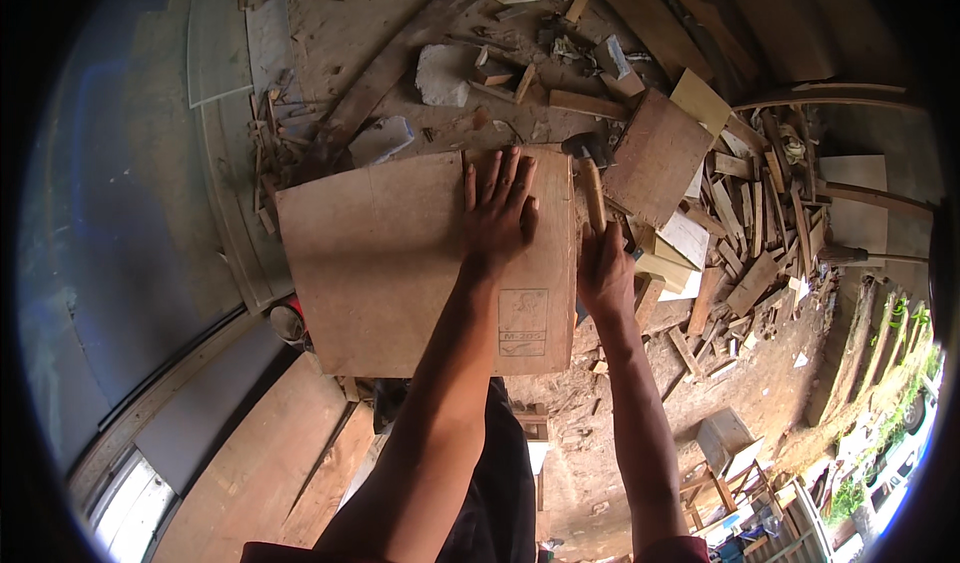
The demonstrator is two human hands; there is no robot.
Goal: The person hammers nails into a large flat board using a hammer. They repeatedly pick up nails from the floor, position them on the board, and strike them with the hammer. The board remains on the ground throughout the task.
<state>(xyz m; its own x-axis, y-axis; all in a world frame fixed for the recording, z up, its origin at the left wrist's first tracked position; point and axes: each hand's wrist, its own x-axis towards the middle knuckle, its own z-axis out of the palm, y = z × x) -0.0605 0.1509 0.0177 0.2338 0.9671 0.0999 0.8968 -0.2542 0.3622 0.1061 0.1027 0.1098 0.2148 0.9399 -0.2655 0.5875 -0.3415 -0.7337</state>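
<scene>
In the head view, the left hand (500,205) lies flat on the board (375,263), palm down with its fingers partly spread, at about 1 to 2 o'clock from the board's middle. The right hand (606,271) is wrapped around the handle of a hammer (594,195), whose dark head points to 12 o'clock beside the board's edge. From the right hand, the board lies at 9 o'clock and scrap wood (755,208) toward 2 o'clock.
</scene>
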